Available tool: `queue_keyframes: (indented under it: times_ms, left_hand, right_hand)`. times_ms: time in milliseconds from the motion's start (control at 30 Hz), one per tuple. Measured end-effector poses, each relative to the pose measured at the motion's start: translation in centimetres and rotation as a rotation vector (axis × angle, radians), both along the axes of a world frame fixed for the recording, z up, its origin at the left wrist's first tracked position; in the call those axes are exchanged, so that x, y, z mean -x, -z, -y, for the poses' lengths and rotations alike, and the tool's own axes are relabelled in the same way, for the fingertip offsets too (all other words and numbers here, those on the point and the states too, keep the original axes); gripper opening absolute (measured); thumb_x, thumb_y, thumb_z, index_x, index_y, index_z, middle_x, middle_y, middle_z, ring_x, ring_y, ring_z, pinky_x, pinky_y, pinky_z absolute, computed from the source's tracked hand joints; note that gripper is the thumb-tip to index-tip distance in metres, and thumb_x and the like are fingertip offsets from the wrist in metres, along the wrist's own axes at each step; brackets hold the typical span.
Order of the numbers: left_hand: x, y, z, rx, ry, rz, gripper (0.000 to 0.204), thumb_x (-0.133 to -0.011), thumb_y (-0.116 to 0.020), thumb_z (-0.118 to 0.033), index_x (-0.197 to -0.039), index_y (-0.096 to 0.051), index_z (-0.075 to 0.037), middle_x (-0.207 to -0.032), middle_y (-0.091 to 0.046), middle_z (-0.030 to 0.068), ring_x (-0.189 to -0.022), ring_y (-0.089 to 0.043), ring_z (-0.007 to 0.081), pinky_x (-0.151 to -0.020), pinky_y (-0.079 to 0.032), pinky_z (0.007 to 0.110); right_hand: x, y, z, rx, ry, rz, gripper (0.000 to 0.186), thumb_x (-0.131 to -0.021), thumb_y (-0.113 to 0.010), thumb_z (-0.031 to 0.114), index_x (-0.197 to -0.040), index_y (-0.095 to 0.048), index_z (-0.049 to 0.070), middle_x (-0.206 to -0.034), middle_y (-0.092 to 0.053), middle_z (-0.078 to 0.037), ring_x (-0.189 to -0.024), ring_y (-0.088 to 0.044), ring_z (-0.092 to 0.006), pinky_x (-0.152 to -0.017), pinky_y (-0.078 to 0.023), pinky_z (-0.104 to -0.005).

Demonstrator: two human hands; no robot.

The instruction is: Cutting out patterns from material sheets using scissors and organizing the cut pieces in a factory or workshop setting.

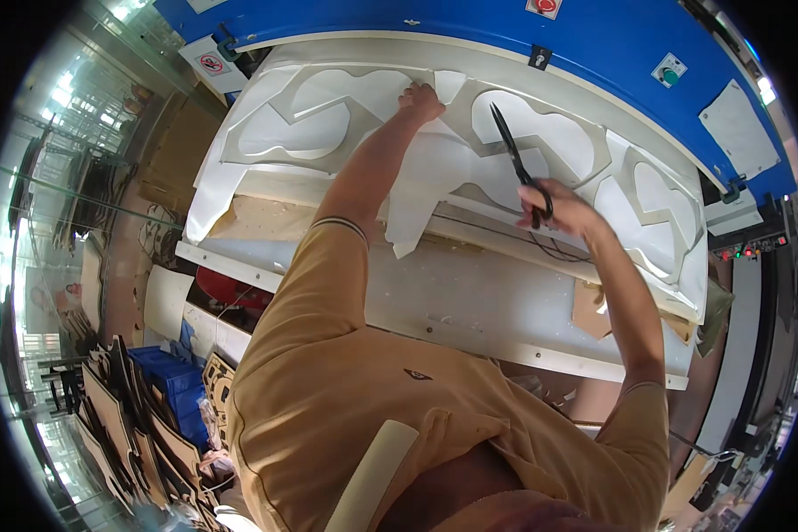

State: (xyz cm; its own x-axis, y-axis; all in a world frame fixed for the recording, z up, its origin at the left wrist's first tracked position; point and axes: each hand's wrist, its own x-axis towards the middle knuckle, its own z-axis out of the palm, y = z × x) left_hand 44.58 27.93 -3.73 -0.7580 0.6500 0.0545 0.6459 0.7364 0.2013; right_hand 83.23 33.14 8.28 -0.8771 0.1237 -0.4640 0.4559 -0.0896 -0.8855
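My right hand grips black scissors by the handles. Their long blades are together and point up and to the left, over the white curved shapes. Farther left and away from me, my left arm reaches to the far side of the work surface. There my left hand has its fingers curled down at the edge of a white sheet, whose near end hangs in a ragged point. Around both hands, white curved pieces lie among grey-beige bands. What lies under my left fingertips is hidden.
A blue machine front with a red button and a green button spans the far side. A white rail runs along the near edge. Dark cords lie below the scissors. At lower left are a blue crate and stacked brown panels.
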Motion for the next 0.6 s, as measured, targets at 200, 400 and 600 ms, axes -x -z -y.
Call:
queue_keyframes:
  times_ms: [200,400,600]
  left_hand:
    - [1.1,-0.3,-1.0,0.106,0.113,0.030,0.053,-0.082,-0.066,-0.038,-0.118,-0.063,0.002,-0.119,-0.060,0.0225,-0.109,-0.058,0.0357,-0.091,-0.049,0.045]
    - [3.6,0.0,0.0,-0.079,0.257,0.194,0.050,-0.083,-0.064,-0.034,-0.114,-0.064,0.005,-0.107,-0.066,0.0244,-0.098,-0.064,0.0368,-0.086,-0.052,0.043]
    - [4.1,0.2,0.4,-0.136,0.274,0.236,0.045,-0.083,-0.063,-0.031,-0.109,-0.062,0.005,-0.102,-0.067,0.0251,-0.093,-0.065,0.0395,-0.082,-0.053,0.045]
  right_hand:
    - [9.0,0.3,-4.6,0.028,-0.023,0.164,0.054,-0.088,-0.074,0.055,-0.087,-0.059,0.003,-0.079,-0.058,-0.007,-0.069,-0.061,-0.0194,-0.073,-0.059,-0.0360]
    - [14.0,1.1,-6.9,0.059,-0.177,0.280,0.061,-0.089,-0.066,0.064,-0.084,-0.061,0.004,-0.077,-0.059,-0.008,-0.069,-0.059,-0.0198,-0.074,-0.059,-0.0384]
    - [16.2,1.8,-7.9,0.089,-0.251,0.312,0.064,-0.088,-0.065,0.067,-0.083,-0.060,0.003,-0.075,-0.059,-0.009,-0.068,-0.059,-0.0208,-0.072,-0.059,-0.0390]
